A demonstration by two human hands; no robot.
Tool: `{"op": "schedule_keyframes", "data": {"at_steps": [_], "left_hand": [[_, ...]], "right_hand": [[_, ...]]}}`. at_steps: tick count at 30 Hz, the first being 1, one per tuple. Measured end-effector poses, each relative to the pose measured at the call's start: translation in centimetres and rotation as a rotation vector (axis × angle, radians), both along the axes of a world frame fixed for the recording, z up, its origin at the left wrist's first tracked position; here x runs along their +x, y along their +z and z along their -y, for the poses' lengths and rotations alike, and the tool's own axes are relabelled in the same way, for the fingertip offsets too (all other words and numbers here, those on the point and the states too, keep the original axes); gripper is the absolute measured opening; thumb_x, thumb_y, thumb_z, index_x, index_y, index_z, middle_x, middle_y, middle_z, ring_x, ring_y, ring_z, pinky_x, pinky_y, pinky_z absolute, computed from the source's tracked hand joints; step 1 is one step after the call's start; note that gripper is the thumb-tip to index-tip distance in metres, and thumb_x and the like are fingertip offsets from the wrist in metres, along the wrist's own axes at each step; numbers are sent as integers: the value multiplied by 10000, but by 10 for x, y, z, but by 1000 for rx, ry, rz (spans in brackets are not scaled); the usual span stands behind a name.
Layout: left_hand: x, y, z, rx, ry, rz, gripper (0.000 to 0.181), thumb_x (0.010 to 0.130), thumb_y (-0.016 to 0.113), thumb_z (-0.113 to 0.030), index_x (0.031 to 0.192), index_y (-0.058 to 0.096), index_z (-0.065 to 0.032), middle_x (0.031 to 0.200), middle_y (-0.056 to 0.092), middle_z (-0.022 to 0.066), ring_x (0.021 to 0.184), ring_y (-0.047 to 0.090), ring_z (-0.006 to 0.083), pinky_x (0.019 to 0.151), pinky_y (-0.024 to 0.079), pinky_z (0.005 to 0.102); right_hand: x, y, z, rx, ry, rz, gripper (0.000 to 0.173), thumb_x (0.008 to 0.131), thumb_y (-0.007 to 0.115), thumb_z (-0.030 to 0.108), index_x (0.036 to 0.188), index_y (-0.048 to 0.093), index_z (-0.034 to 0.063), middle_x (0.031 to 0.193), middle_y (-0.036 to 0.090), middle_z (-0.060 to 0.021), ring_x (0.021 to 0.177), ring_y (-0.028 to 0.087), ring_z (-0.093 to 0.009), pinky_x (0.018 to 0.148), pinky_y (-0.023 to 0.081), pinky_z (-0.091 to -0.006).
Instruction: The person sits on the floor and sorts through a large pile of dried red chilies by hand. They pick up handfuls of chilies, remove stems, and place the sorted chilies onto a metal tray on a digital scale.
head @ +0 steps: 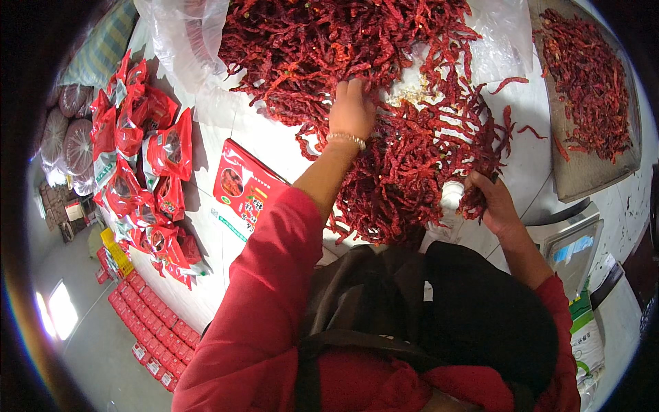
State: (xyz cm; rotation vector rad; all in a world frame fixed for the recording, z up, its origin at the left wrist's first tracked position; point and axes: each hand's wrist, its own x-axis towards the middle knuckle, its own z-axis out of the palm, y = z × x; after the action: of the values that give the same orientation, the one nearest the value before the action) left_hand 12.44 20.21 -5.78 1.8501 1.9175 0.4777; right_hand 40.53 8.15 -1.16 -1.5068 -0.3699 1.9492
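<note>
Dried red chili peppers [329, 46] lie in a large heap at the table's far side, with a smaller pile [394, 170] nearer my body. My left hand [352, 110], with a beaded bracelet at the wrist, reaches into the edge of the large heap; its fingertips are hidden among the peppers. At the right of the near pile, my right hand [491, 198] is closed around a bunch of dried chilies [472, 201]. A flat red printed pouch [247, 188] lies left of the near pile, partly behind my left sleeve. Pale seeds are scattered between the heaps.
Filled red packages [170, 149] crowd the table's left. Clear plastic sheeting [190, 46] borders the large heap. A tray [561, 123] of chilies stands at the right, above a scale [574, 247]. A white round object [453, 190] sits beside my right hand. Stacked red boxes [149, 319] stand lower left.
</note>
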Motion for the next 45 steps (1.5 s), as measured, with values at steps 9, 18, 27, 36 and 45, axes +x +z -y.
{"op": "schedule_keyframes", "data": {"at_steps": [9, 18, 27, 36, 45], "left_hand": [[11, -1, -5, -33, 152, 243, 270, 848, 625, -266, 966, 646, -24, 822, 604, 144, 701, 588, 268, 633, 474, 392], [72, 43, 65, -732, 392, 1512, 180, 948, 528, -164, 1043, 600, -28, 815, 616, 43, 569, 475, 85, 539, 401, 233], [113, 45, 104, -306, -307, 621, 416, 833, 566, -50, 1243, 514, -4, 1109, 596, 234, 1026, 602, 345, 869, 470, 356], [89, 48, 81, -399, -473, 477, 371, 823, 589, -62, 1192, 554, -41, 994, 575, 161, 957, 560, 325, 846, 459, 380], [20, 34, -63, 268, -281, -290, 621, 690, 765, -220, 1261, 521, -207, 1333, 399, 205, 1185, 434, 400, 972, 412, 432]], "right_hand": [[8, -9, 8, -22, -4, -89, 176, 856, 638, 222, 902, 586, 60, 801, 579, -3, 702, 552, -97, 668, 469, -259], [-8, 20, -10, 28, -22, -302, 364, 879, 598, 185, 1183, 526, -3, 1061, 634, -122, 1020, 618, -197, 855, 506, -332], [-15, 13, 1, 66, -95, -150, 305, 822, 627, 93, 1115, 562, 38, 989, 628, -34, 898, 606, -147, 812, 487, -303], [52, 18, -31, -3, -57, 297, 220, 814, 627, 305, 800, 584, 90, 657, 566, -25, 534, 540, -134, 470, 402, -251], [238, 53, -116, 322, -863, 195, 511, 907, 537, 281, 1288, 397, -29, 1300, 433, -247, 1191, 470, -368, 1027, 395, -526]]}}
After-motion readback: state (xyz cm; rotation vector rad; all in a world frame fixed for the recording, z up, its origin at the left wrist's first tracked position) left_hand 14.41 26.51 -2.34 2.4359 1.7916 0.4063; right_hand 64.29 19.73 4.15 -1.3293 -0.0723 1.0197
